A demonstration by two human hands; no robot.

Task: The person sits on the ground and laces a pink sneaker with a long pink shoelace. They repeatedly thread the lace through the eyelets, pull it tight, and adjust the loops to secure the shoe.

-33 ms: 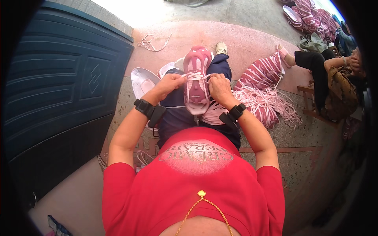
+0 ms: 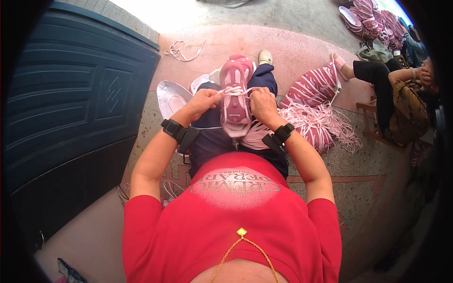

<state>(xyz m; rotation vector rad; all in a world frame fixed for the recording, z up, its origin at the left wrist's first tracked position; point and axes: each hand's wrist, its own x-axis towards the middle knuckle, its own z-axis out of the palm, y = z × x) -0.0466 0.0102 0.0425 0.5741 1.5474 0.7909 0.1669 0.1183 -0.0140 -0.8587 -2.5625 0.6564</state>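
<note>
A pink sneaker [image 2: 234, 113] rests on my lap, its toe pointing away from me. White laces [image 2: 233, 90] cross its upper and are looped together at the middle. My left hand [image 2: 205, 101] pinches one lace end to the left of the shoe. On the other side my right hand [image 2: 263, 104] pinches the opposite end, close to the shoe's edge. The lace stretches nearly straight between both hands. Fingertips partly hide where each end is gripped.
White shoe pieces [image 2: 172, 98] lie by my left leg. To the right are bundled pink shoe uppers [image 2: 311, 88] and a heap of pale laces [image 2: 321, 125]. A loose lace [image 2: 185, 51] lies ahead. A blue door [image 2: 75, 85] stands left; another person [image 2: 401, 101] sits right.
The lace loops over the shoe look slightly flatter and tighter. Both hands stay in nearly the same place.
</note>
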